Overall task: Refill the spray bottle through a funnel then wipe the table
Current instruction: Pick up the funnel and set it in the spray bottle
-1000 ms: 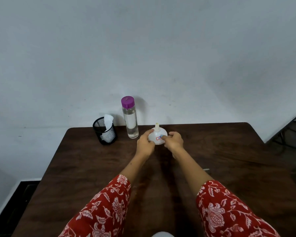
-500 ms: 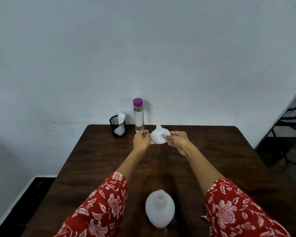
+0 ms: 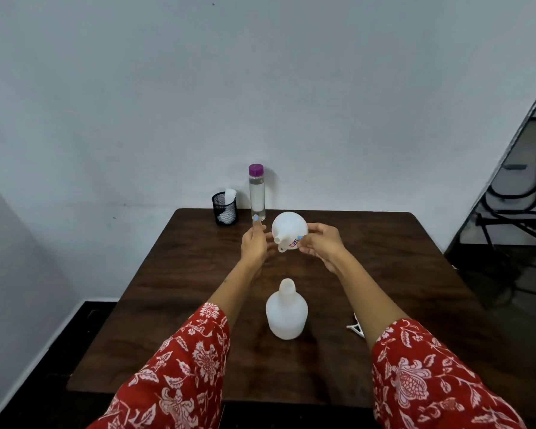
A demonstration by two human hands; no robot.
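The right hand (image 3: 321,243) pinches a white plastic funnel (image 3: 289,230) by its rim, fingers curled on it, spout tilted down and left. The left hand (image 3: 254,243) hovers just left of the funnel, fingers straight and apart, holding nothing. Nearer the body than both sets of fingers stands an uncapped, translucent white plastic spray bottle (image 3: 287,311), with bare dark wooden table (image 3: 180,274) all round it. Beyond the left fingertips, at the far edge, stand a clear bottle with a purple cap (image 3: 257,193) and a black mesh cup (image 3: 225,209) holding white tissue.
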